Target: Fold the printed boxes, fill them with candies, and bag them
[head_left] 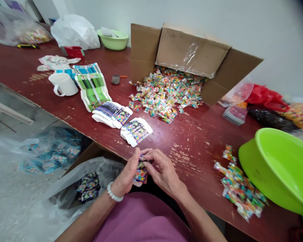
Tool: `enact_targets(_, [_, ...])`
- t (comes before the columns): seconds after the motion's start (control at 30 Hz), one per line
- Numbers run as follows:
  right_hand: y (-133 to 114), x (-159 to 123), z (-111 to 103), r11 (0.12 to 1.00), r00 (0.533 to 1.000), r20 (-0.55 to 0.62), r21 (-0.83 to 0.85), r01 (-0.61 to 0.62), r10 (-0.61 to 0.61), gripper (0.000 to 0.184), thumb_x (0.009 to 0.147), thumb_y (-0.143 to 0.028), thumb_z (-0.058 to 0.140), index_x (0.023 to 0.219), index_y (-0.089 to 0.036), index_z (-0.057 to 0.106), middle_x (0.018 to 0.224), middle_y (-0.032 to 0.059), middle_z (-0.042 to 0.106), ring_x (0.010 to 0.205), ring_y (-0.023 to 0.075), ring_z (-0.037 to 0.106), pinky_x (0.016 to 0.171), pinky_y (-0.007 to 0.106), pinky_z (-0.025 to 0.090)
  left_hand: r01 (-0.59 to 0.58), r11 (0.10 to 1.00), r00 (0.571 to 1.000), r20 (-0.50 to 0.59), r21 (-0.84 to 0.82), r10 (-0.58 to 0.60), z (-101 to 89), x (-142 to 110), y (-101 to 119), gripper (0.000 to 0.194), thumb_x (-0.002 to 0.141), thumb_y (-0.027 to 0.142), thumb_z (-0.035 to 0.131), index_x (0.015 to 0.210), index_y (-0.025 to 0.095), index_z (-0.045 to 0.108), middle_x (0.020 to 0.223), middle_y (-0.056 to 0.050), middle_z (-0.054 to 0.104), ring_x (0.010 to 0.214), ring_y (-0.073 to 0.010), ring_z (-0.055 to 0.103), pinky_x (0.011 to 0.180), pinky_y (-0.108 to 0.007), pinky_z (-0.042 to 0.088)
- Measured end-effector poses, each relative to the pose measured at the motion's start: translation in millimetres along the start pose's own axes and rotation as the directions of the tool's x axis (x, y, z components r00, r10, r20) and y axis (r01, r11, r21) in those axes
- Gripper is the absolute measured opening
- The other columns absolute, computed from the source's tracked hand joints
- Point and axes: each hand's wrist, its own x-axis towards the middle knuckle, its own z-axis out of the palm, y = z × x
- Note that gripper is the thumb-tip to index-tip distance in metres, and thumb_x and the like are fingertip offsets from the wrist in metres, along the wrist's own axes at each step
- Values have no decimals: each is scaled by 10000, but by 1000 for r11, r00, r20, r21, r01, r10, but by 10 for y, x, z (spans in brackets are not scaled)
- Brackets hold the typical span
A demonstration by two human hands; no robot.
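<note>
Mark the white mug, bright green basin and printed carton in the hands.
White mug [67,84], head view: its outer side.
Bright green basin [253,164], head view: its outer wall.
Printed carton [140,173], head view: its coloured face.

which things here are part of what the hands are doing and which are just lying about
Likely part of the work:
carton, in the left hand and right hand
flat purple cartons
loose candies
purple packs, low on the left

Probably just lying about:
mug
cloth
pale green basin

Wht mug [63,84] nr crumpled cloth [56,63]
</note>
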Motion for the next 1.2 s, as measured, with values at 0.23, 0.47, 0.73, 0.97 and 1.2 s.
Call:
enact_targets(0.23, [743,731,-585,910,968,-180,-347,-227,173,226,900,-369,580,1028,-215,685,992,55,701,814,192,631,761,319,493,97,995,993,66,-37,-94,-17,-37,85,493,869,455,661,1298,271,500,968,-53,700,734,-125,636,597,-205,485])
enact_targets(0.47, [1335,1257,-1000,793,910,-383,-499,-350,161,162,790,-226,643,932,-150,665,1133,185,615,1113,341,493,981,491,354,3,996,1000,23,85,-5,-247,-6,124,397,711,310,830,1026,180,627,1021,-71,706,776,-147,629,663,-250,516])
enact_targets(0.73, [1099,677,-822,878,921,-327,-350,-326,211,249,898,-436,539,904,-193,589,781,43,639,730,209,573,704,332,463,-95,995,970,-227,-19,88,-383,163,320,575,620,269,876,1123,168,615,809,10,660,670,-113,617,607,-217,533])
enact_targets(0.97, [363,90,-370,995,996,-87,-96,-22,14,48,860,-249,664,892,-214,653,923,39,613,794,164,589,689,273,469,-138,979,948,-307,-150,86,-278,222,311,506,558,276,898,950,151,603,795,-22,698,635,-166,657,526,-305,587])
enact_targets(1.2, [266,29,-421,950,985,-18,-268,161,-172,171,860,-71,575,940,-207,641,959,53,602,827,160,611,711,280,481,-85,967,970,-243,-242,24,-307,163,271,427,586,236,887,867,158,575,823,-23,696,720,-182,675,576,-330,609])
